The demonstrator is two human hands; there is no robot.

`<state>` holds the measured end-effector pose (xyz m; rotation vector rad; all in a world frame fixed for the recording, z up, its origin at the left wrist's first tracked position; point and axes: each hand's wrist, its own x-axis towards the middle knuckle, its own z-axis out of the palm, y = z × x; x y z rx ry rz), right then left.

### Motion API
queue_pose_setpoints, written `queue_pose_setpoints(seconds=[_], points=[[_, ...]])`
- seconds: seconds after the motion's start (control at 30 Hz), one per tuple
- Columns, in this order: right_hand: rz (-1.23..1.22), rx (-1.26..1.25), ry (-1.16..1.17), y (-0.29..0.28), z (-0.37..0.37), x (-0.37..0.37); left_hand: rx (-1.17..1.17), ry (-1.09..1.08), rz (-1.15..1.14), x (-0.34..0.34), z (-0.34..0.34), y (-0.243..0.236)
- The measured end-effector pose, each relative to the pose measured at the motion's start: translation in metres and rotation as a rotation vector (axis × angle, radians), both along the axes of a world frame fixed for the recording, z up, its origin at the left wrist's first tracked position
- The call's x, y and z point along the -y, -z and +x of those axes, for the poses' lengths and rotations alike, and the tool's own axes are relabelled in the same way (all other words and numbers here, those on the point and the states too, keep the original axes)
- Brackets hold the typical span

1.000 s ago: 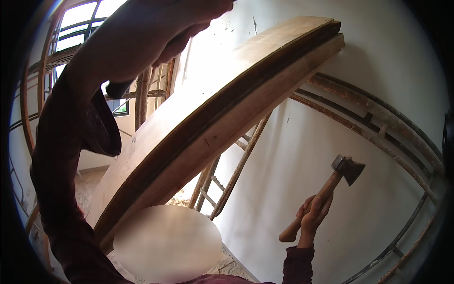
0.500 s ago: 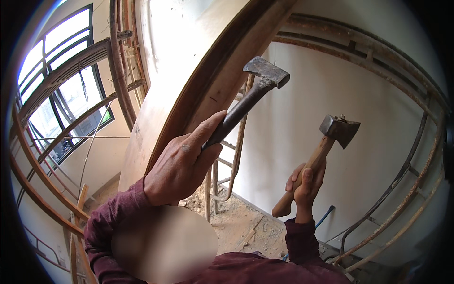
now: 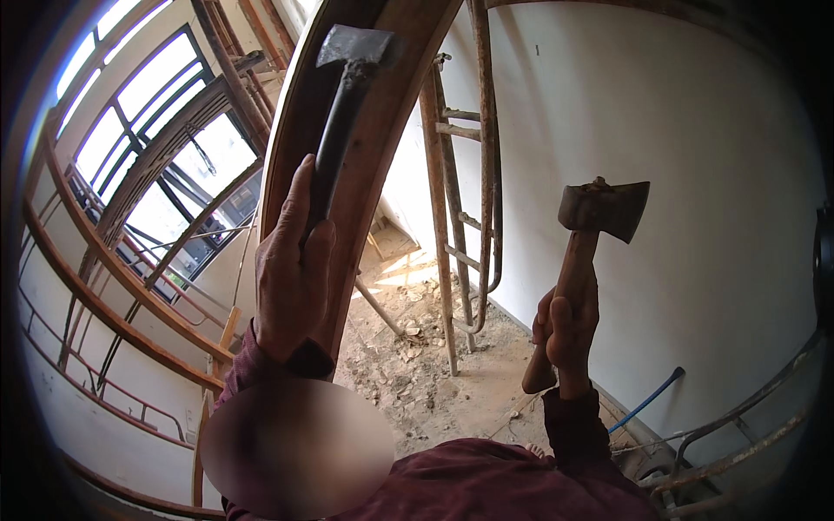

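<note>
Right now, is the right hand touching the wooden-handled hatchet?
Touching. The head view shows the right hand wrapped around the wooden-handled hatchet, gripping it below its metal head.

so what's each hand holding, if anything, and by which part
Left hand: a dark-handled hatchet, held by its lower handle. Right hand: a wooden-handled hatchet, gripped low on the handle.

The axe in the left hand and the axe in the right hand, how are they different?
The left axe has a dark handle; the right axe has a brown wooden one. The left axe's blade points left, the right axe's right. The left axe appears against the wooden beam, the right axe against the white wall. Both have metal heads at the top.
</note>
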<state>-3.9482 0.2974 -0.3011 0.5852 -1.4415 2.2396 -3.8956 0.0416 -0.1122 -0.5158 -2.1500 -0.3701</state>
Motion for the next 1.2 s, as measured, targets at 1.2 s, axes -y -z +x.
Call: queue_pose_setpoints(seconds=[1.2], points=[[0.459,-0.653,0.220,-0.150,-0.085,0.057,0.279,0.003,0.444,-0.040,0.022,-0.031]])
